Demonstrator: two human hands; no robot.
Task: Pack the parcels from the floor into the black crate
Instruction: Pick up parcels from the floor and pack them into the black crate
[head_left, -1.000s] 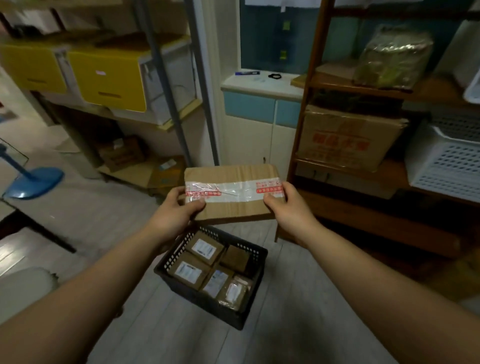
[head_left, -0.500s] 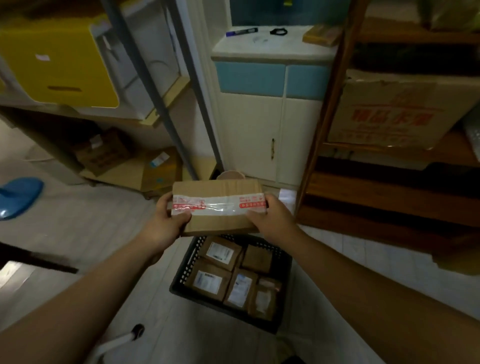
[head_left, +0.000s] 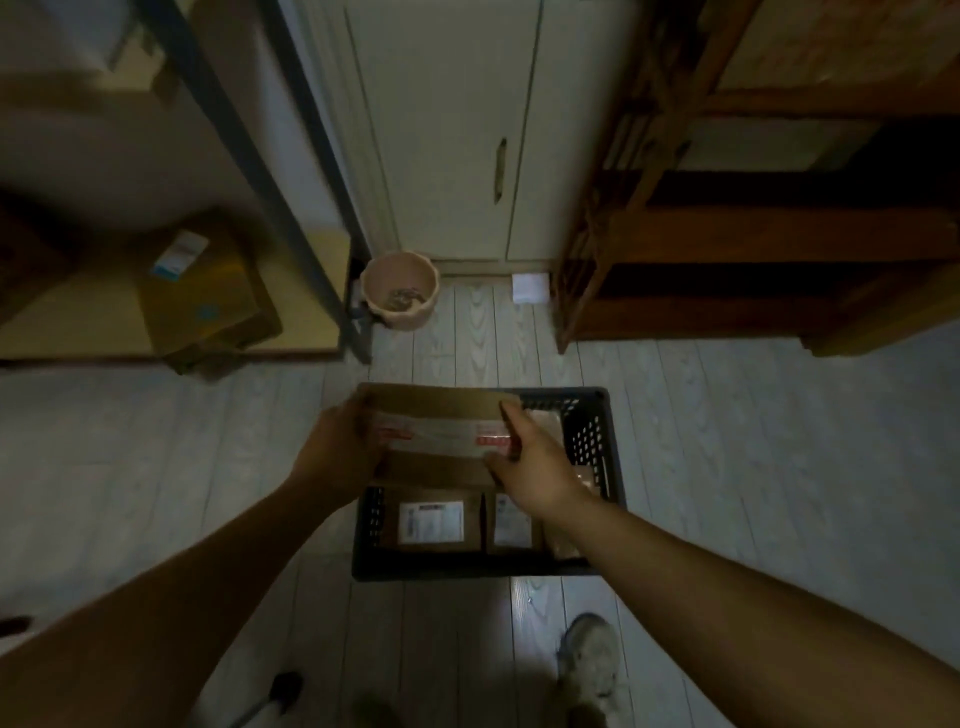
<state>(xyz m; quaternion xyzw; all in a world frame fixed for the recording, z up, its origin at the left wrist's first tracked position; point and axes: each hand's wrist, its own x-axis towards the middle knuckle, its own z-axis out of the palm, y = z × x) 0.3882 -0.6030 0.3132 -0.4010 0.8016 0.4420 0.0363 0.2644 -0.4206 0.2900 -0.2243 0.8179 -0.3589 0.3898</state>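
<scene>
The flat brown cardboard parcel sealed with clear tape and red print (head_left: 441, 415) has come down from chest height, where it was held a second ago well above the crate, and now hangs low over the far half of the black perforated plastic crate (head_left: 467, 569), roughly at its rim. Whether it already rests on what lies beneath cannot be told. The left hand (head_left: 337, 457) grips its left end with fingers curled round the edge, and the right hand (head_left: 540, 473) holds the right end, thumb across the tape. Both hands are clamped on it, so it has not been released. Under and in front of it lie the smaller brown parcels with white labels (head_left: 431, 522), filling the crate's bottom. The big parcel will therefore probably have to sit as a second layer across them, and it looks nearly as wide as the crate's opening. Against the earlier pictures, the view has tipped steeply down. The yellow bins and upper shelves are gone, the crate is seen squarely from above on the pale plank floor (head_left: 727, 415), and a small pink pot (head_left: 400, 291) shows by the white cupboard.
</scene>
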